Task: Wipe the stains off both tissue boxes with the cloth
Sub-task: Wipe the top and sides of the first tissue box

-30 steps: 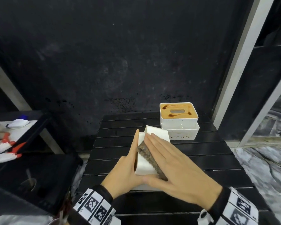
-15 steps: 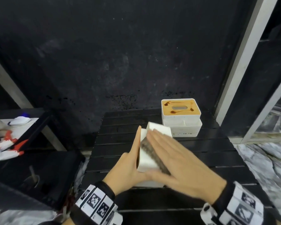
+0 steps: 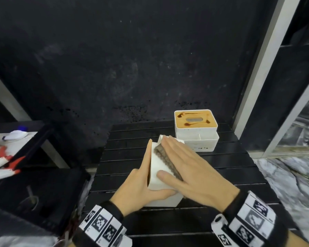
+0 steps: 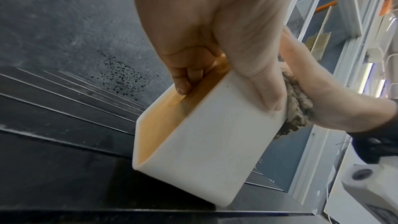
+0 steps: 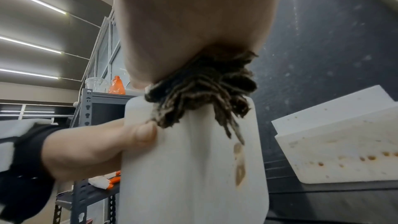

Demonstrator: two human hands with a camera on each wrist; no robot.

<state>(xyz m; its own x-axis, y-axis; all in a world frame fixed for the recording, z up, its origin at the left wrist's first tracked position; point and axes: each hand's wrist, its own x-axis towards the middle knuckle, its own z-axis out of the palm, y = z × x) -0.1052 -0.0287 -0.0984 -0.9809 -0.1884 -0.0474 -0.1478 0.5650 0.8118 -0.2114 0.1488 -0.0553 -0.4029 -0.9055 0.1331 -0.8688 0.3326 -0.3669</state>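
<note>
At the near middle of the black slatted table (image 3: pixel 221 175), the left hand (image 3: pixel 141 184) clamps the tipped near tissue box (image 3: pixel 157 168) to brace it while the right hand (image 3: pixel 191 173), fingers straight and together, presses the brown cloth (image 3: pixel 166 161) flat against its stained side; the far tissue box (image 3: pixel 196 130) looks unwiped.

Black sleeves (image 3: pixel 114 208) end in white wristbands (image 3: pixel 103 225) printed with black square marker codes.
</note>
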